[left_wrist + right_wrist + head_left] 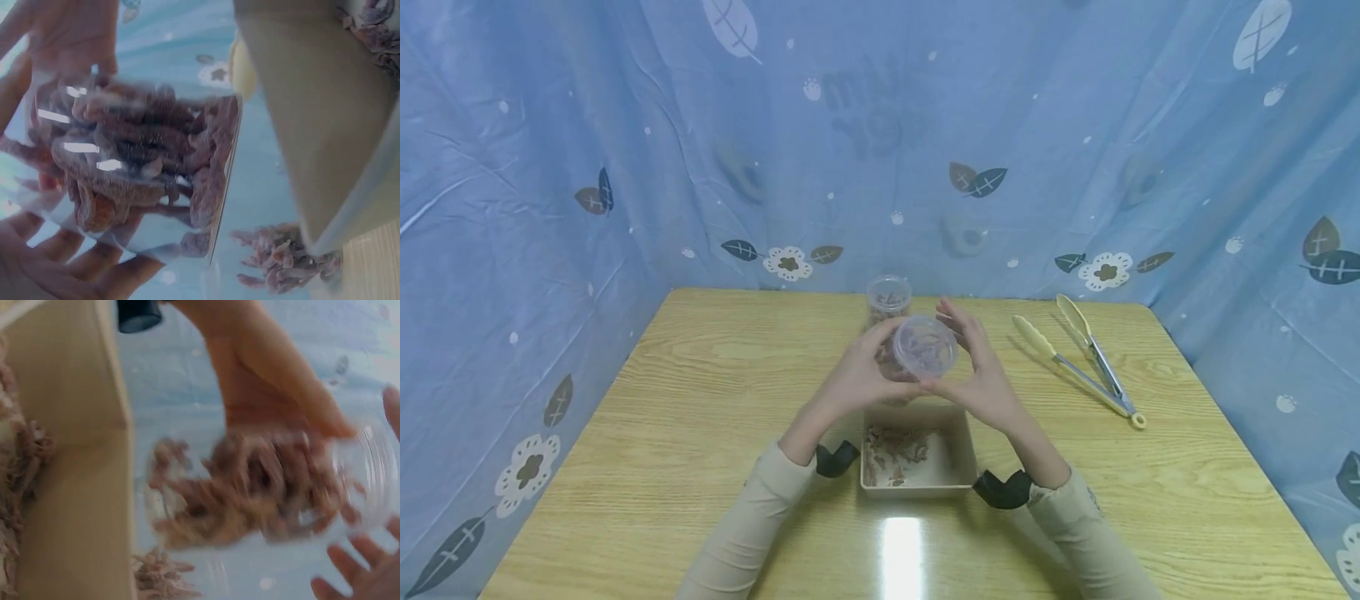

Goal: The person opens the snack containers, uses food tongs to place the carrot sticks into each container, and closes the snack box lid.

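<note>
A clear plastic jar (926, 348) with a round translucent top is held up above a beige rectangular tray (958, 450). Reddish-brown dried strips, like jerky, fill much of the jar (137, 156). My left hand (863, 375) grips the jar's body, its fingers wrapped round the side in the left wrist view. Beside the jar's top, my right hand (987, 390) has its fingers spread; its thumb is close to the rim, and whether it touches cannot be told. Loose strips (895, 450) lie in the tray, mostly toward its left side.
Another clear jar (888, 293) with similar strips stands behind the hands, partly hidden. Tongs (1101, 367) with cream tips lie spread on the right of the wooden table (715, 375). Blue patterned curtains (880, 167) surround the table's back and sides.
</note>
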`<state>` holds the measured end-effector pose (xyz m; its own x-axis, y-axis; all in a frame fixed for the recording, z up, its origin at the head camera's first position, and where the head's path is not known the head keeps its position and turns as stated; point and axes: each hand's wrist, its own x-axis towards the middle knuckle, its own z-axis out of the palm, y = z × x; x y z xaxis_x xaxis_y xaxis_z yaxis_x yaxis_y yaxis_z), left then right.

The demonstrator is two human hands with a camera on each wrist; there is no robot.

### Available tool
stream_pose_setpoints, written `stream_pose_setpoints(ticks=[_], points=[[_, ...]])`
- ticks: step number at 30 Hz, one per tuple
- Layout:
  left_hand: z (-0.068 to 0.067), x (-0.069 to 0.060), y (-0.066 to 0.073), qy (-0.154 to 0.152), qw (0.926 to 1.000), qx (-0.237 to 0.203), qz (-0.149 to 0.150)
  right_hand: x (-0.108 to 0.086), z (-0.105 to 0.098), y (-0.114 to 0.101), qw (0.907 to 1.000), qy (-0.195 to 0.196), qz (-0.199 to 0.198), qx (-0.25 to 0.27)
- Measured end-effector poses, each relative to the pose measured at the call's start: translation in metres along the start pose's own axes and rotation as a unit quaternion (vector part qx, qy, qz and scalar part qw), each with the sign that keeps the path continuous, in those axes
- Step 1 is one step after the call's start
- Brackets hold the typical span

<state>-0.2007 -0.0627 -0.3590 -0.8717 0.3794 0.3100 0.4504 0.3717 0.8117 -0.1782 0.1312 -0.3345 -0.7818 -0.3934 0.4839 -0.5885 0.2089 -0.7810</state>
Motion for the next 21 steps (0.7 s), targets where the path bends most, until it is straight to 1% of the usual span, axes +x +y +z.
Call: stream_pose_setpoints(ticks=[2,4,6,8,10,12,14,17,21], points=[[-0.003,0.0,0.001,-0.012,0.9995,-0.027,-0.009,0.0,-0.007,0.011,0.9986,-0.038,-0.019,0.03],[-0.005,-0.001,0.002,-0.026,0.9983,-0.05,-0.015,0.0,-0.014,0.021,0.995,-0.072,-0.033,0.061],[-0.008,-0.002,0.003,-0.042,0.9965,-0.072,-0.009,-0.001,-0.019,0.03,0.99,-0.099,-0.044,0.091],[-0.011,-0.002,0.003,-0.06,0.9941,-0.09,0.001,-0.001,-0.022,0.033,0.9862,-0.114,-0.047,0.111],[-0.013,-0.003,0.003,-0.081,0.991,-0.107,0.008,-0.002,-0.023,0.036,0.9839,-0.123,-0.047,0.121],[-0.014,-0.004,0.003,-0.099,0.9882,-0.116,0.014,-0.002,-0.024,0.036,0.983,-0.132,-0.046,0.12],[-0.015,-0.005,0.003,-0.111,0.9865,-0.12,0.016,-0.002,-0.023,0.036,0.9829,-0.137,-0.045,0.114],[-0.015,-0.006,0.004,-0.114,0.9863,-0.117,0.023,-0.003,-0.023,0.033,0.9831,-0.141,-0.044,0.109],[-0.013,-0.005,0.003,-0.102,0.9885,-0.108,0.027,-0.003,-0.021,0.03,0.9862,-0.128,-0.029,0.101]])
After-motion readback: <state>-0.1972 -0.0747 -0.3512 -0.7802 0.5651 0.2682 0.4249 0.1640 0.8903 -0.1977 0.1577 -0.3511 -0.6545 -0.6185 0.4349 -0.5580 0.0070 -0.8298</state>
